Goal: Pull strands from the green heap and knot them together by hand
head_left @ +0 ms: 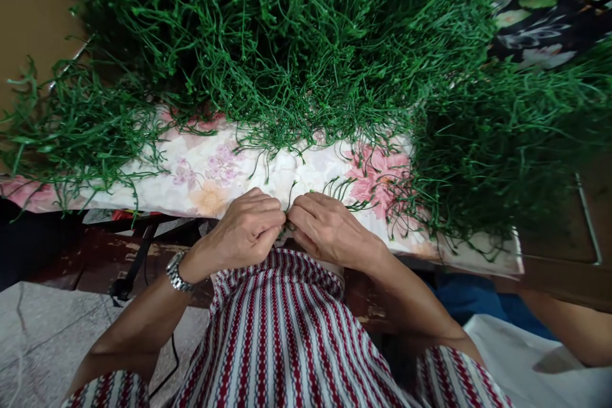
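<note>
My left hand (255, 226) and my right hand (329, 229) meet at the table's front edge, fingers closed in a pinch. Between their fingertips is a thin green stem (289, 194), its tip sticking up; the rest is hidden by the fingers. A few loose green stems (342, 188) lie just beyond my right hand. Behind both hands rises a big heap of similar green stems (296, 32), thin, curly and plastic-looking, with small knobbed tips.
A floral cloth (210, 172) covers the table. Smaller piles of stems lie at the left (81, 127) and right (502, 146). A dark flowered bag (540, 29) stands at the back right. Another person's arm (568, 325) shows at the lower right.
</note>
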Demonstrator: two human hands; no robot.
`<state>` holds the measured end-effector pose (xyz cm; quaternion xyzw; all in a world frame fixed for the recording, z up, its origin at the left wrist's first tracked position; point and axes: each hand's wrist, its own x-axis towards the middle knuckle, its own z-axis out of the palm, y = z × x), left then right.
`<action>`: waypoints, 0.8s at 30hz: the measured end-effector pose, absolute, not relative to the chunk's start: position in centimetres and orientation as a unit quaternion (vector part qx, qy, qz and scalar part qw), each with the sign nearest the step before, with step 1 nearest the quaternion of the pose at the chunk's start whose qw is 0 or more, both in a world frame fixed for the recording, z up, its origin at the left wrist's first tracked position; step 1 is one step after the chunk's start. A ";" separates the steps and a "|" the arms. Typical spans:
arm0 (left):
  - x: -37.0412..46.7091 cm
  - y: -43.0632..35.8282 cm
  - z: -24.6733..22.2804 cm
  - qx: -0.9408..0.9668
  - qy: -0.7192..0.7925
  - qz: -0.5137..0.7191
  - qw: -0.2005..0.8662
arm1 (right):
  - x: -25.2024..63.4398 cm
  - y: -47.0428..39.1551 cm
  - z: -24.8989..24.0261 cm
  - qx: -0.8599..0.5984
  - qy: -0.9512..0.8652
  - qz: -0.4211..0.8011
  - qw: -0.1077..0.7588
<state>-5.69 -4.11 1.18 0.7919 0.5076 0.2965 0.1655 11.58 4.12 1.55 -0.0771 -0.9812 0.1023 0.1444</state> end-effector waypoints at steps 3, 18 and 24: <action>-6.5 -3.7 1.5 0.814 0.447 0.293 0.229 | 11.6 4.6 1.6 -0.025 -0.979 0.161 0.127; -7.8 -2.7 0.5 0.726 0.282 0.376 0.502 | 11.7 5.5 1.0 0.083 -0.821 0.552 0.116; -8.4 -1.9 0.0 0.617 0.354 0.500 0.493 | 13.4 7.4 1.8 -0.066 -0.693 0.651 0.303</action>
